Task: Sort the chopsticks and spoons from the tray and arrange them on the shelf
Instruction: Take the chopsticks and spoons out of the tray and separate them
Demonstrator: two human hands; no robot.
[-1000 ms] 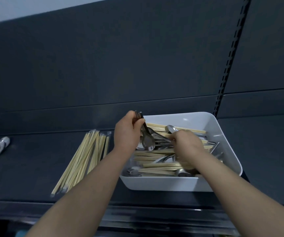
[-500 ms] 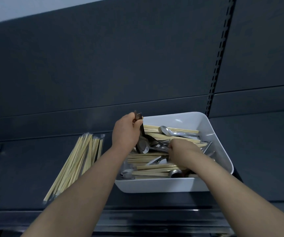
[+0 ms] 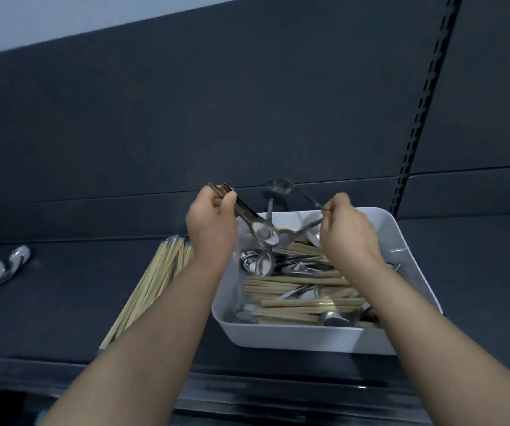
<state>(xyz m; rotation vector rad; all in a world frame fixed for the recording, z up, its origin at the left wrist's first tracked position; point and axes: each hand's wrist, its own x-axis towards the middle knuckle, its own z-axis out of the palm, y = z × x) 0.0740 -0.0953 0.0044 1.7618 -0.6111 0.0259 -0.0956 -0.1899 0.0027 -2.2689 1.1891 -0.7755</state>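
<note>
A white tray (image 3: pixel 413 265) on the dark shelf holds mixed wooden chopsticks (image 3: pixel 296 282) and metal spoons (image 3: pixel 258 262). My left hand (image 3: pixel 212 224) is closed around several spoon handles above the tray's left side, their bowls (image 3: pixel 264 233) hanging down. My right hand (image 3: pixel 347 230) pinches the handle of another spoon (image 3: pixel 304 227) lifted over the tray's back. A blurred spoon (image 3: pixel 278 187) stands upright between my hands. Sorted chopsticks (image 3: pixel 155 278) lie in a pile left of the tray.
Two spoons (image 3: pixel 4 267) lie at the shelf's far left. A dark back panel rises behind the shelf, with a slotted upright (image 3: pixel 422 103) at the right. The shelf's front edge (image 3: pixel 278 392) runs below the tray.
My right hand has come up out of the tray with a spoon pinched by its handle. My left hand has lifted slightly with its bunch of spoons. The view shifted.
</note>
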